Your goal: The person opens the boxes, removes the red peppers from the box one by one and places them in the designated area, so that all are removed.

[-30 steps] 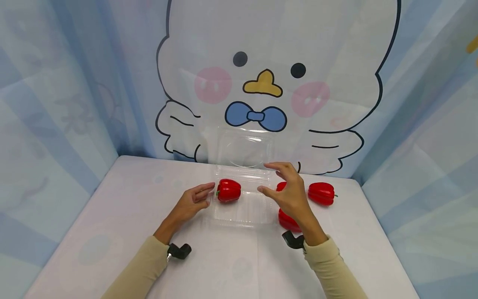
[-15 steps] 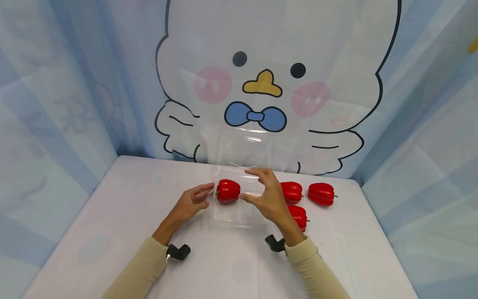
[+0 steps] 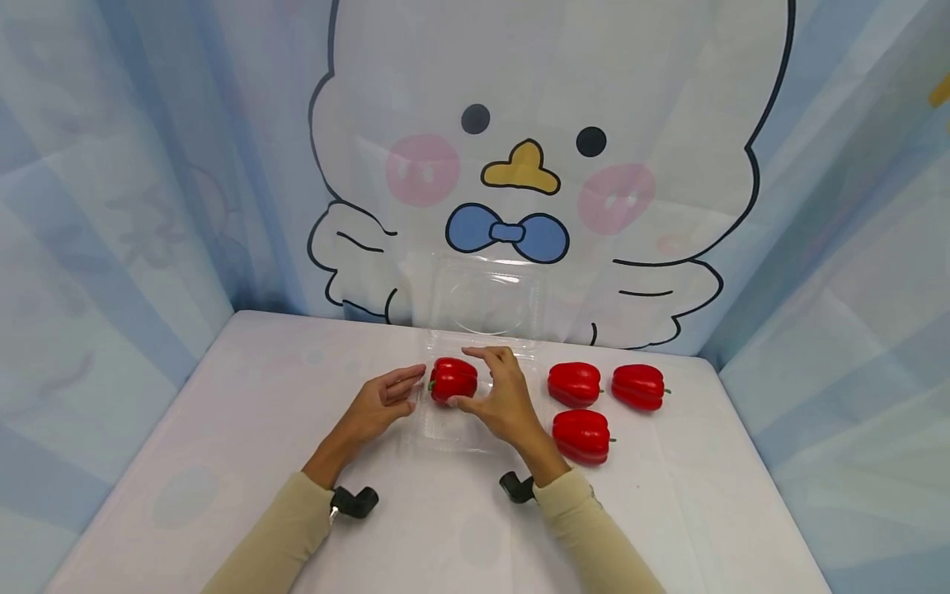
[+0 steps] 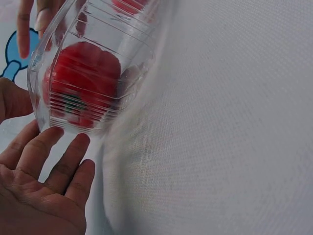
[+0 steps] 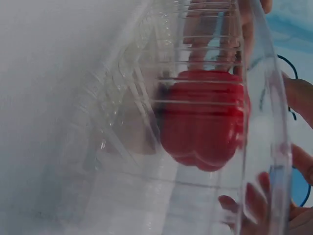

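Observation:
A red bell pepper [image 3: 451, 378] lies in the left part of a clear plastic clamshell box [image 3: 445, 433], its green stem toward the left. The box's lid [image 3: 490, 289] stands raised at the back. My left hand [image 3: 374, 408] is beside the box's left side, its fingers fairly straight with the fingertips right at the wall. Over the box, my right hand [image 3: 505, 404] spreads thumb and fingers in a wide C around the pepper's right side. In the right wrist view, the pepper [image 5: 203, 122] shows through the box's ribbed wall, and fingers [image 5: 299, 98] appear above the rim.
Right of the box, several more red bell peppers lie on the white-covered table [image 3: 223, 437]: one at the back [image 3: 575, 384], another farther right [image 3: 638, 387], the last in front [image 3: 581, 436]. A printed curtain [image 3: 356, 165] hangs behind the table.
My right hand has moved left from the box's right edge to the pepper inside, uncovering the peppers at the right. My left hand has stayed in place.

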Action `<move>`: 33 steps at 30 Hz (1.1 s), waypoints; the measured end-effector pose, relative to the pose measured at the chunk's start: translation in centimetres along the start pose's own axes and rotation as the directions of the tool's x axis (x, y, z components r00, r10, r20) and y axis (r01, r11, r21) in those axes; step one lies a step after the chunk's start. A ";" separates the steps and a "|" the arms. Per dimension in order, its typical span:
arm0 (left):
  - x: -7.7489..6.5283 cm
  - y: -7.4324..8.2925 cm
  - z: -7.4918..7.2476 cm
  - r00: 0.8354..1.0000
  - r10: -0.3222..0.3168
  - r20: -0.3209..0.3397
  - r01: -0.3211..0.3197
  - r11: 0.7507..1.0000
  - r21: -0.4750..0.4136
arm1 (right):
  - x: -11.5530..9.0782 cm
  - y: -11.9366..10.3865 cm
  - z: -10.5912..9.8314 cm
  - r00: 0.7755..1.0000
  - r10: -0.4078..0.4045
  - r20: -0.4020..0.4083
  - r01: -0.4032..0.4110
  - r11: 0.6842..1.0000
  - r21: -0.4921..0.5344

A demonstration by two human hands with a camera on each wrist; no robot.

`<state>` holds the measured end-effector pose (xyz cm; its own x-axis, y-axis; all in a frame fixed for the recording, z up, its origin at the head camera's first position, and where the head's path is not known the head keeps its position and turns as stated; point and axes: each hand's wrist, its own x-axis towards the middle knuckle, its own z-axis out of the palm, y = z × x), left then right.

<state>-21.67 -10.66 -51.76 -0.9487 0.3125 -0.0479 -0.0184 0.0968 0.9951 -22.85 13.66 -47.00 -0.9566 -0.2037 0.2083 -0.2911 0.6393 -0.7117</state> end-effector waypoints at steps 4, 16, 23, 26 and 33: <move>0.0 0.0 0.0 1.000 0.009 0.005 -0.009 1.000 -0.001 | 0.4 0.3 1.0 0.998 0.040 0.047 -0.040 0.999 -0.016; 0.0 0.0 0.1 1.000 0.016 -0.002 -0.016 1.000 -0.004 | 1.0 -0.4 2.2 0.994 0.063 0.086 -0.059 0.997 -0.048; 0.1 0.1 0.0 1.000 0.024 -0.002 -0.024 1.000 -0.013 | 1.3 -0.2 2.8 0.997 0.056 0.051 -0.051 0.994 -0.095; 0.1 0.2 0.0 1.000 0.018 -0.007 -0.018 1.000 -0.012 | 1.1 -0.3 2.6 0.997 0.046 0.059 -0.040 0.995 -0.097; 0.1 0.1 0.1 1.000 0.004 -0.011 -0.004 1.000 -0.003 | 0.7 -0.6 1.9 0.995 0.046 0.091 -0.038 0.995 -0.088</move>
<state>-21.68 -10.51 -51.70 -0.9521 0.3029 -0.0427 -0.0151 0.0929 0.9956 -23.34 11.67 -47.68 -0.9641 -0.2402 0.1132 -0.2539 0.7092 -0.6577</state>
